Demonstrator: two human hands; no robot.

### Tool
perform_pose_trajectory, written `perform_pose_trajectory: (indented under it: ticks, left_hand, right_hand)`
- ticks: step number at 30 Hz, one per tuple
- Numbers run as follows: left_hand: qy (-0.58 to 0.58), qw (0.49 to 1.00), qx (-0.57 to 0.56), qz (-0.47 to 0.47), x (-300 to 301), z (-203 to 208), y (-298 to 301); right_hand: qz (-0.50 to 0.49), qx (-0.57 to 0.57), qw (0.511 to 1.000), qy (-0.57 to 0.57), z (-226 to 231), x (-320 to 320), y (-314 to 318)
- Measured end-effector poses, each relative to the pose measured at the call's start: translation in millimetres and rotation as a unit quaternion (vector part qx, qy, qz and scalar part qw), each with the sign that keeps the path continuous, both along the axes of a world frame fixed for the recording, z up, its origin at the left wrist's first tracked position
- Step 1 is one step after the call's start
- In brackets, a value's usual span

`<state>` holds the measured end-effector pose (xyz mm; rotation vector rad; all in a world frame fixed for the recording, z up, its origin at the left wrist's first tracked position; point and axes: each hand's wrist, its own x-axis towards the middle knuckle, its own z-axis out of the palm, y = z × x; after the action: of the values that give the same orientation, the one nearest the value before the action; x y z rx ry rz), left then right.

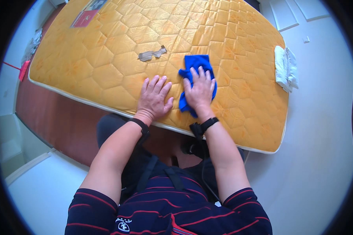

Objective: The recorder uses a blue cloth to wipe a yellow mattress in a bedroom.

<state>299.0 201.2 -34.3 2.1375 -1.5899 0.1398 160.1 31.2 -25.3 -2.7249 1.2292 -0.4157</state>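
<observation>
A yellow quilted mattress [117,74] with a pale piped edge fills the space before me. My right hand [200,88] lies flat with fingers spread on a crumpled blue cloth [196,60], pressing it against the mattress. Just left of the cloth, my left hand [155,98] rests palm down near the mattress's front edge, fingers stretched and nothing under them that I can see. Beyond the left hand lies a torn, irregular piece of brownish-grey ribbed material [151,54], which looks like cardboard.
Folded white cloth [284,68] sits at the mattress's right edge by a white wall. A red label [83,18] is at the far left of the mattress. Beside the left wall stands a red brush-like head on a thin handle [24,70]. Reddish-brown floor [53,117] shows at left.
</observation>
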Motion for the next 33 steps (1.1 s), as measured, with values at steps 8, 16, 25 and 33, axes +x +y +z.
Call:
perform_pose_trajectory:
  ticks: [8, 16, 25, 33]
  left_hand:
    - [0.001, 1.000, -0.014, 0.004, -1.5, 3.3, 2.3]
    - [-0.002, 1.000, -0.010, 0.009, -1.5, 5.1, 2.3]
    - [0.007, 1.000, 0.004, 0.005, -1.3, 7.1, 0.5]
    - [0.015, 1.000, 0.011, 0.005, -2.3, 7.3, -0.5]
  right_hand:
    - [0.088, 0.016, 0.996, -0.029, 5.1, -77.1, 109.6]
    - [0.056, 0.026, 0.998, -0.008, 5.3, -59.2, 66.4]
    - [-0.037, 0.004, 0.999, 0.035, -7.0, 5.2, -27.3]
    - [-0.027, 0.002, 1.000, 0.013, -4.1, 15.7, -51.4]
